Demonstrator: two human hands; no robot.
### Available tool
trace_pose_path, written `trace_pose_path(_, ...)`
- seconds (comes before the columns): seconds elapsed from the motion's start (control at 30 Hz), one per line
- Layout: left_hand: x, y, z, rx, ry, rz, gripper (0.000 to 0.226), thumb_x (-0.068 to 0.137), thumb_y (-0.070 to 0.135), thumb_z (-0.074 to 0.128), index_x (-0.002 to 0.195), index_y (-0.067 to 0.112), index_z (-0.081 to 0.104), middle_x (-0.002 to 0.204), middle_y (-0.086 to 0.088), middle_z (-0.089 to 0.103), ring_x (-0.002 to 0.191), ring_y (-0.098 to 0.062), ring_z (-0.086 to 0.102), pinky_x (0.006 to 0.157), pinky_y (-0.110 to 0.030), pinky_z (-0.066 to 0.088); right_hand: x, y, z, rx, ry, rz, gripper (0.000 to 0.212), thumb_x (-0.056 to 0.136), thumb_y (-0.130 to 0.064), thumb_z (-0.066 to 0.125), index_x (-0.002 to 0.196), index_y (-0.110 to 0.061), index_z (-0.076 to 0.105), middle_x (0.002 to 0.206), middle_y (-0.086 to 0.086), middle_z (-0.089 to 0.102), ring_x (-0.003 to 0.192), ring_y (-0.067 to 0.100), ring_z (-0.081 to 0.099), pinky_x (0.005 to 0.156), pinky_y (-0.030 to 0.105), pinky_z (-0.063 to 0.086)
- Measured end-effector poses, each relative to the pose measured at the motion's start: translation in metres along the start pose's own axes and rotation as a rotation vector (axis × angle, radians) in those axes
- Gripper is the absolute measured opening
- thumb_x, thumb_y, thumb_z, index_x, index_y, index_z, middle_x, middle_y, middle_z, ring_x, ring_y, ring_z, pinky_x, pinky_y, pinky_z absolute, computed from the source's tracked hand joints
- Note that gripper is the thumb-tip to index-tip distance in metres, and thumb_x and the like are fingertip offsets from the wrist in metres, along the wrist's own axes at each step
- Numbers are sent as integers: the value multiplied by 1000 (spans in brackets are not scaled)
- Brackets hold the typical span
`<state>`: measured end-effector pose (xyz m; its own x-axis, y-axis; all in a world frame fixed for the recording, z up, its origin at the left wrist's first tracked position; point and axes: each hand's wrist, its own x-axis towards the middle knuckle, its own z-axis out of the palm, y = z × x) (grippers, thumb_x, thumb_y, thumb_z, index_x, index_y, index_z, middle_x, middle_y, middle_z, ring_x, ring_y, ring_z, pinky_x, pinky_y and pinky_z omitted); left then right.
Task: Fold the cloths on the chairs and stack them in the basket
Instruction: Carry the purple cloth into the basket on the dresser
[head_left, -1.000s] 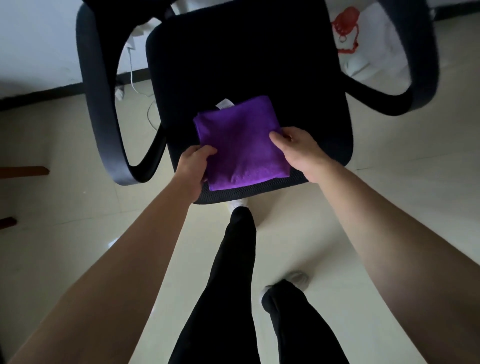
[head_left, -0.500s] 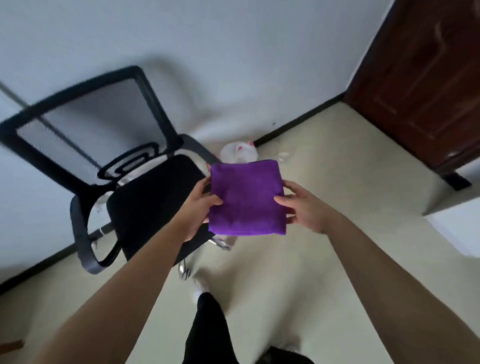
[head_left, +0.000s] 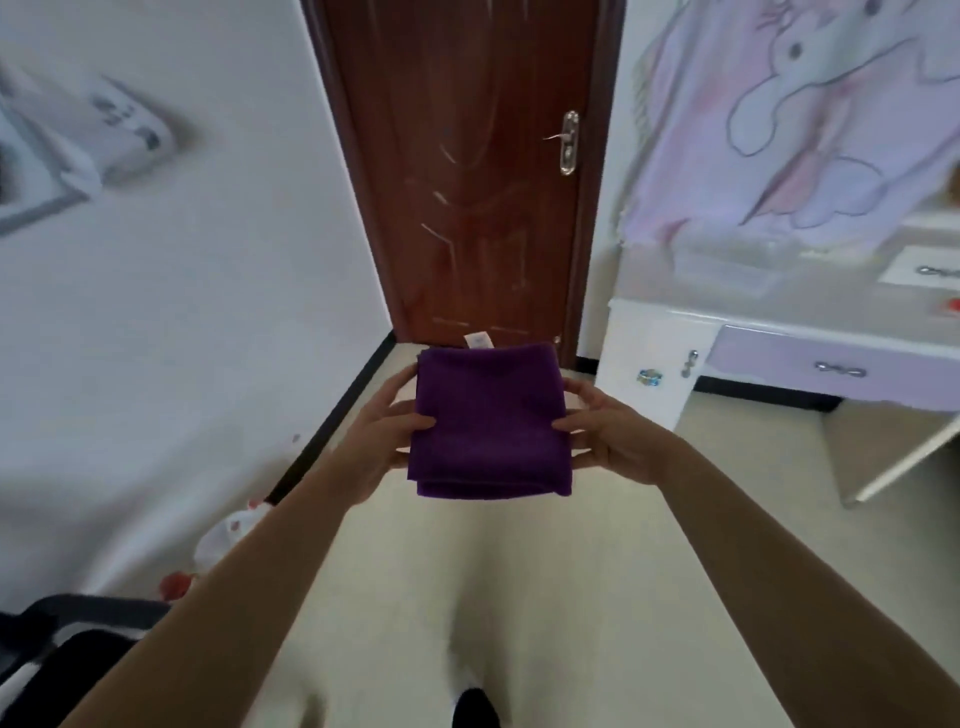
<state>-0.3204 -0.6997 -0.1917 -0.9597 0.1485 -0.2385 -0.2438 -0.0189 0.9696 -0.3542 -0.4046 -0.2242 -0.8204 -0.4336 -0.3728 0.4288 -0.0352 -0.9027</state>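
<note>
A folded purple cloth (head_left: 488, 421) is held flat in the air in front of me, a small white label sticking out of its far edge. My left hand (head_left: 387, 431) grips its left side, thumb on top. My right hand (head_left: 608, 434) grips its right side the same way. A corner of the black chair (head_left: 78, 654) shows at the bottom left, behind my left forearm. No basket is in view.
A brown wooden door (head_left: 467, 171) stands shut straight ahead. A white desk with a lilac drawer (head_left: 810, 358) is on the right, under a pink patterned cloth. A white plastic bag (head_left: 223, 535) lies by the left wall. Pale floor stretches ahead.
I have lifted the folded cloth off the chair seat with both hands and turned right. The chair has slid to the bottom left and the door and desk have come into view.
</note>
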Motion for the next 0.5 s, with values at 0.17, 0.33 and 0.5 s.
trace_pose_path(0.17,105,8,105,26,-183,7,66,88,2,62,137,43,48,120,-4,68,96,-24,68,62,-34,56,-24,-10,-120,114,204,-53,59,91,5,56,138,-28,48,126,14,65,87,32,71,75,48,60)
trace_pose_path(0.33,221,23,212,24,-343,42,66,87,-1,62,133,45,50,122,2,66,103,-23,68,61,-31,55,-34,-46,-244,99,382,-106,56,90,5,55,136,-27,52,118,10,65,90,33,66,83,53,58)
trace_pose_path(0.5,317,49,312,57,-484,17,67,90,0,60,137,45,46,122,-3,67,98,-22,70,62,-33,55,-50,-89,-348,86,490,-136,66,91,5,53,140,-38,47,127,20,64,103,42,66,88,54,56)
